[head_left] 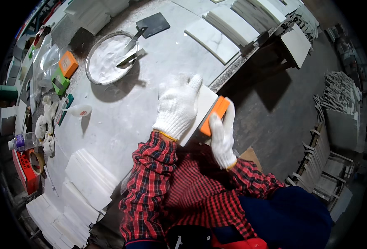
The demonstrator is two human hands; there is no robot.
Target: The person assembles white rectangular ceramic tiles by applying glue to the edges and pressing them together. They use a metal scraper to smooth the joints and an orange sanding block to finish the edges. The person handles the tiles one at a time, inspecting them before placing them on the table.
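My left hand (177, 103), in a white knitted glove, presses on a white tile (207, 103) with its fingers bent over the far part. The tile lies at the near edge of the table, partly hidden under that hand. In my right hand (223, 139), gloved the same way, is an orange sanding block (215, 116), gripped between thumb and fingers. The block stands tilted along the tile's right edge. Farther left is a round bowl (111, 58) of white paste, with two putty knives (130, 58) resting in it.
Stacked marble-look tiles (227, 31) stand at the back right, more white tiles (81, 182) at the near left. A dark plate (153, 25) lies behind the bowl. Left are a squeeze bottle (79, 110), an orange block (68, 64) and tape (36, 162). A rack (316, 166) stands on the right floor.
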